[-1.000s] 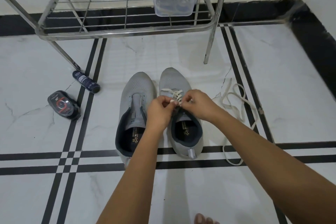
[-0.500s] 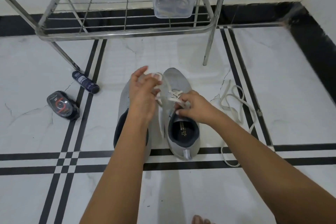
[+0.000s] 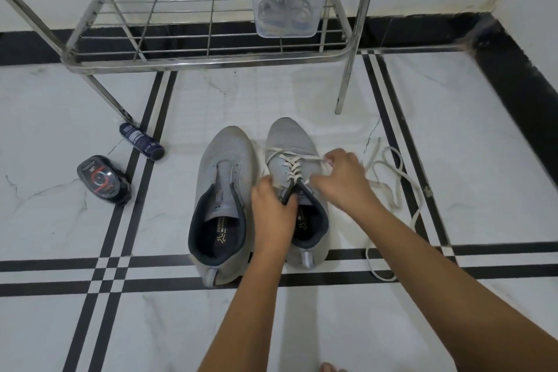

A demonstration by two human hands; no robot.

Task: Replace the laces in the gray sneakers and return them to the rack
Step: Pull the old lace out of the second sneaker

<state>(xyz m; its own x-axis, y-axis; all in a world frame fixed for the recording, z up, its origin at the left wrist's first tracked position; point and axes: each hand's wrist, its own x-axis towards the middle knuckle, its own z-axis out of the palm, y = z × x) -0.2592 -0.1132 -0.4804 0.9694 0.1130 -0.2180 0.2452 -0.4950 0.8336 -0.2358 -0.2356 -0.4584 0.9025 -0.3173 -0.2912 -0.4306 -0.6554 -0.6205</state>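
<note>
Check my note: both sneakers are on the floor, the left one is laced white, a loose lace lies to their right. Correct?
No: the head view shows the white lace threaded in the right sneaker; the left sneaker has none. Both are on the floor, with a loose lace to their right.

We saw soft, even, fairly bright light, with a pale sheen on the floor (image 3: 302, 93) just in front of the rack (image 3: 211, 59) and faint shadows beneath it. The rack's legs bowed from wide-angle distortion. The right hand (image 3: 341, 178), in front of the rack, was slightly motion-blurred.
</note>
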